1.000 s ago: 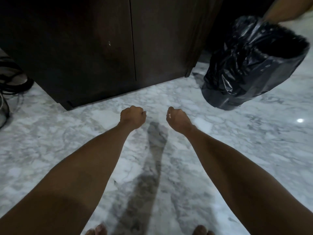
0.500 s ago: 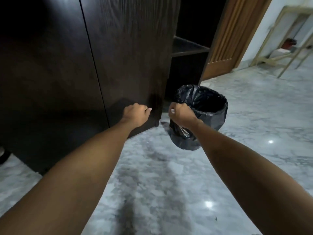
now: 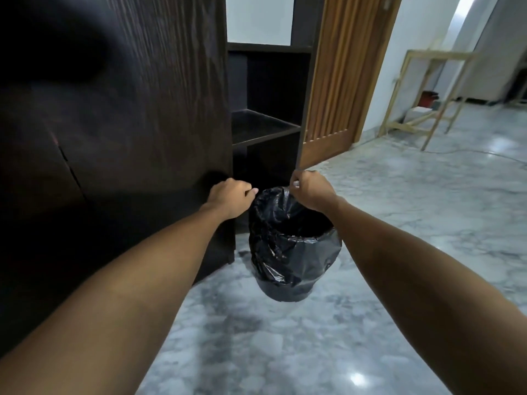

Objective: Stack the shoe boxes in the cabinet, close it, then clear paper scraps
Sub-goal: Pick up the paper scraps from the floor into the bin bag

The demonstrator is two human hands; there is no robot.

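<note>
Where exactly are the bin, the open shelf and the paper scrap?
bin (image 3: 296, 252), head view, on its black liner's front.
open shelf (image 3: 262, 126), head view, on the shelf's top surface.
paper scrap (image 3: 296, 183), head view, on the white bit showing in the right hand.

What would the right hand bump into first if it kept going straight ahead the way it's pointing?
Probably the dark cabinet's open shelf section. The right hand is fisted above the black-lined bin, pointing forward into that opening, near the door edge. Depth is hard to judge from here.
</note>
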